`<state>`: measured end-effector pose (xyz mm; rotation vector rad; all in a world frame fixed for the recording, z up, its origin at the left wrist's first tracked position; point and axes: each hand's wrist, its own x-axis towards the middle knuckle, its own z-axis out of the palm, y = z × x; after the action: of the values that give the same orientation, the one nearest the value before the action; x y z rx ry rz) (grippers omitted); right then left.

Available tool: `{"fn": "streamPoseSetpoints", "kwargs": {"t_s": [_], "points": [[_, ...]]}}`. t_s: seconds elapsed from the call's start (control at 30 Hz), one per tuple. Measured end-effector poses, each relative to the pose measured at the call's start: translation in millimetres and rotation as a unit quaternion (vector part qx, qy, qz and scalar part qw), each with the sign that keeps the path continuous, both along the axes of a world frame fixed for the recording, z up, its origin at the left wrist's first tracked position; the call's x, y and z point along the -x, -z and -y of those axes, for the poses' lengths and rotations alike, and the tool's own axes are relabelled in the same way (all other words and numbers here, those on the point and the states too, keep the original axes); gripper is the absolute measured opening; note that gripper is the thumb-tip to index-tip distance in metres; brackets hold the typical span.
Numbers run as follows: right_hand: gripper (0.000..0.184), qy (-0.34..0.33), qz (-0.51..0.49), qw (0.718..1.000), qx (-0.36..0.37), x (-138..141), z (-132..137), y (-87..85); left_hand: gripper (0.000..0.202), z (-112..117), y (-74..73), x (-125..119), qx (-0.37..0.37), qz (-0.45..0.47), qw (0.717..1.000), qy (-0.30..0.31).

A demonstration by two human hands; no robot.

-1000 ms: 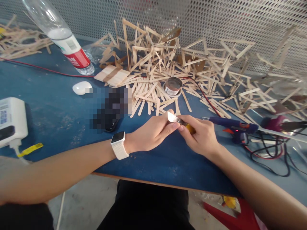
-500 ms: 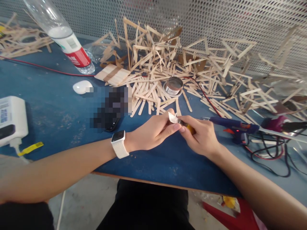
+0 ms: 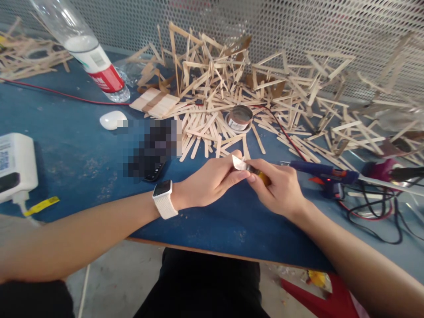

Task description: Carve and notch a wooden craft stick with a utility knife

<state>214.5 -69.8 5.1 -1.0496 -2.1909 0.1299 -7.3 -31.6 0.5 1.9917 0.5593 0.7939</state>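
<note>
My right hand [image 3: 280, 185] is closed around a utility knife with a yellow handle [image 3: 264, 178]. The knife's broad, pale metal blade [image 3: 237, 163] points up and left, between my two hands. My left hand [image 3: 212, 181], with a white watch [image 3: 163, 198] on its wrist, is closed beside the blade, its thumb lying just under it. Whatever its fingers grip is hidden behind the thumb and blade. Both thumbs nearly meet above the blue tabletop. Just beyond them lie loose wooden craft sticks [image 3: 198, 137].
A round tin [image 3: 239, 119] stands among the sticks. Right of my hands lies a blue glue gun [image 3: 318, 170] with tangled cords. On the left are a phone [image 3: 154, 172], a white mouse [image 3: 112, 120], a plastic bottle [image 3: 107, 79] and a white power adapter [image 3: 28, 163].
Both hands and the knife hold almost the same pose. The view has shifted very slightly.
</note>
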Motion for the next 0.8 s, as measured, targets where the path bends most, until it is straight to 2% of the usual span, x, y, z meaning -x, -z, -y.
{"fn": "streamPoseSetpoints", "kwargs": {"t_s": [0.8], "points": [[0.023,-0.006,0.007,1.000,-0.012,-0.8,1.5,-1.8,0.041,-0.9,1.5,-0.7,-0.020,0.015,1.000,-0.011]]}}
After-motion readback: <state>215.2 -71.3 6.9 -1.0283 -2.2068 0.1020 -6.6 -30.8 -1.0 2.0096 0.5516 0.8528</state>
